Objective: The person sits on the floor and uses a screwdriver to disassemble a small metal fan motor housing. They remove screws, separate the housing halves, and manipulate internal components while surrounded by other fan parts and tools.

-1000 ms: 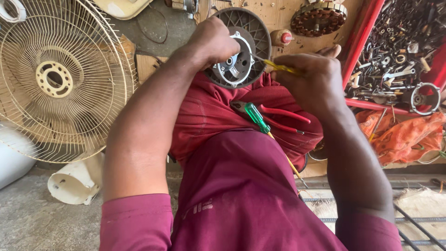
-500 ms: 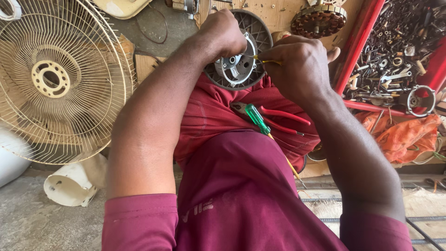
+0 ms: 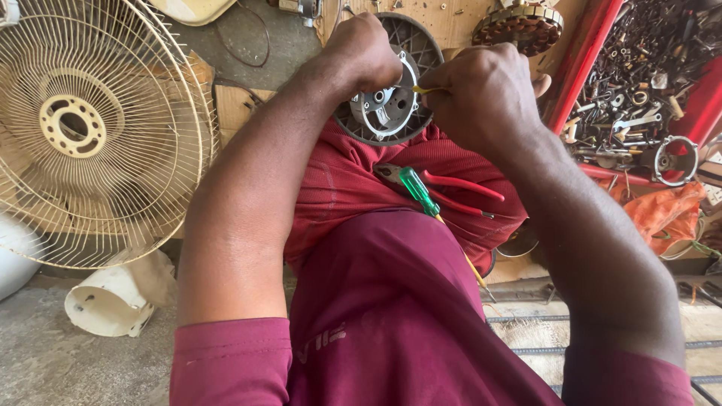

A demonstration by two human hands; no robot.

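Work piece: a round grey motor housing (image 3: 387,101) rests on the person's lap, against the red cloth (image 3: 353,188) over the knees.
Left hand: the left hand (image 3: 365,53) is closed over the housing's top rim, knuckles up, pinning it in place.
Right hand: the right hand (image 3: 485,98) is curled tight around a thin yellow-tipped tool (image 3: 425,90), whose tip points into the housing's centre.
Arms: both forearms reach forward and meet over the lap, elbows out, wrists bent down.
Doing it well: I'd judge the housing needs a firm brace so that it can't turn, with the tool kept square to its seat and the pressure gentle.
On the lap: a green-handled screwdriver (image 3: 418,191) lies across red-handled pliers (image 3: 444,188).
Around: a cream fan guard (image 3: 98,128) to the left, a tray of loose metal parts (image 3: 647,90) to the right.
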